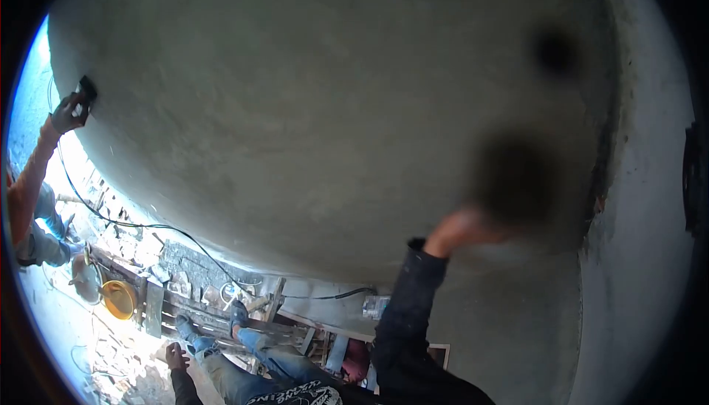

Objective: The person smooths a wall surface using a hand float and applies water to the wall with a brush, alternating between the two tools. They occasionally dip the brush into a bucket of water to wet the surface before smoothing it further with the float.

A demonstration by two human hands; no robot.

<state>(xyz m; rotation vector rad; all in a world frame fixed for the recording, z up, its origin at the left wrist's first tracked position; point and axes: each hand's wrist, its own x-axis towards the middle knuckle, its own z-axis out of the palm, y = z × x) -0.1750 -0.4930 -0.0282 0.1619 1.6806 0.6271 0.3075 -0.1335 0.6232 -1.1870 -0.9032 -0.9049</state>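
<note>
My right hand (467, 232) is raised in front of a grey plastered wall (295, 146). It is smeared by motion, and its fingers look curled, partly behind a dark blurred patch; whatever is in them cannot be made out. Low on the left, my left hand (176, 357) hangs beside my leg, holding nothing, its fingers loosely bent and apart. At the far left another person's gloved hand (70, 113) presses a small dark block (87, 90) to the wall.
Dark blurred spots cover parts of the view. My feet stand on wooden planks (210, 320). A yellow bucket (118, 299) is by the planks, amid rubble (122, 246). A black cable (159, 225) runs along the wall's lower edge. A pale side wall (642, 205) rises on the right.
</note>
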